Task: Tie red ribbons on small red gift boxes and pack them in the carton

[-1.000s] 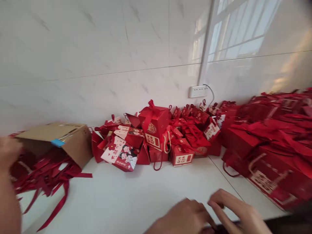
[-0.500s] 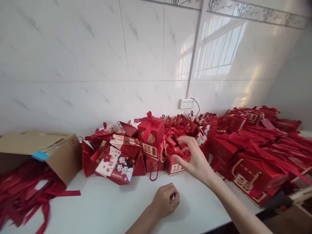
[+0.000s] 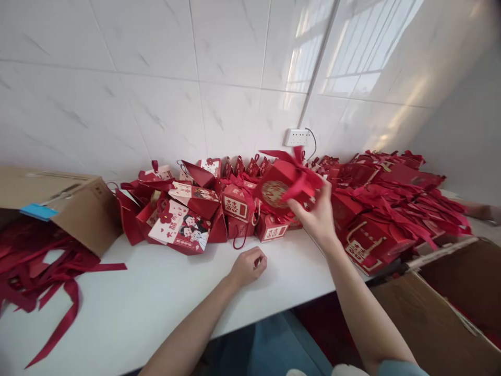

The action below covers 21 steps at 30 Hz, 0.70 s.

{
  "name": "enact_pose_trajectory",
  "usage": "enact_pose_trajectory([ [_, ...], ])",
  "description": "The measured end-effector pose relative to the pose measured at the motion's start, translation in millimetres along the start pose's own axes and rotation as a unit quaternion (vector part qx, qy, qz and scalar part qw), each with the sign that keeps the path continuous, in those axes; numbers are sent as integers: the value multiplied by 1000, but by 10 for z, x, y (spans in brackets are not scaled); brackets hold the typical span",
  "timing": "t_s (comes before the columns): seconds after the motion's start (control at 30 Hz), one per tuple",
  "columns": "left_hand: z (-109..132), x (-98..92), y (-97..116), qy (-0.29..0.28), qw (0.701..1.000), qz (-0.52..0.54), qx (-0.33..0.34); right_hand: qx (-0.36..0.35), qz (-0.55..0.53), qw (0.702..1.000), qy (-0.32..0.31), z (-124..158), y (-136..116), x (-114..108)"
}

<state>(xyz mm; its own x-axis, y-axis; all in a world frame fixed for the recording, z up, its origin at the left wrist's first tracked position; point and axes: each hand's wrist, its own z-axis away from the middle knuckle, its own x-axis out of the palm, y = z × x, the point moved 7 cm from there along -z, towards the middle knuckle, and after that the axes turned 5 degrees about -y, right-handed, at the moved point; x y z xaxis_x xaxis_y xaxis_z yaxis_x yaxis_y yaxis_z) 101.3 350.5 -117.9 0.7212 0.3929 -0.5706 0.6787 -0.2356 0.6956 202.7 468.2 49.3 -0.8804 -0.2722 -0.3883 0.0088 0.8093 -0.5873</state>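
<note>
My right hand [image 3: 318,214] grips a red gift box [image 3: 276,180] with a gold round emblem and a ribbon bow [image 3: 299,172] on top. The box is held tilted above the other boxes, its right side partly covered by my fingers. Curled loosely on the white table [image 3: 164,292], my left hand [image 3: 248,266] shows no object in it. Just beyond it stand a small red box [image 3: 273,230] with a white label and another red box [image 3: 238,203] with a similar label. A box with a printed couple [image 3: 191,230] leans in the pile to the left.
A cardboard box [image 3: 84,209] at the left spills red ribbons [image 3: 68,308]. Many ribboned red boxes [image 3: 368,240] crowd the right side of the table. Below the table's right edge is an open carton [image 3: 422,308]. A power socket [image 3: 297,137] is on the tiled wall.
My right hand, open and empty before, has taken the ribboned gift box from the top of the stack and lifted it to the right. My left hand stays curled. The view has tipped downward.
</note>
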Motion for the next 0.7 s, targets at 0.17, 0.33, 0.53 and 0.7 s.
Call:
enact_pose_trajectory([
  [0.17, -23, 2, -60, 4, 999, 8, -42, 94, 73, 991, 66, 1099, 447, -632],
  [0.33, -26, -39, -12, 10, 999, -7, -42, 134, 137, 976, -103, 1863, 802, -162],
  [0.53, -21, -106, -76, 37, 997, -13, -67, 122, 147, 979, -67, 1857, 775, 169],
  [0.7, 6, -146, -207, 70, 992, 0, -110, 107, 165, 980, 0, 1828, 716, 330],
])
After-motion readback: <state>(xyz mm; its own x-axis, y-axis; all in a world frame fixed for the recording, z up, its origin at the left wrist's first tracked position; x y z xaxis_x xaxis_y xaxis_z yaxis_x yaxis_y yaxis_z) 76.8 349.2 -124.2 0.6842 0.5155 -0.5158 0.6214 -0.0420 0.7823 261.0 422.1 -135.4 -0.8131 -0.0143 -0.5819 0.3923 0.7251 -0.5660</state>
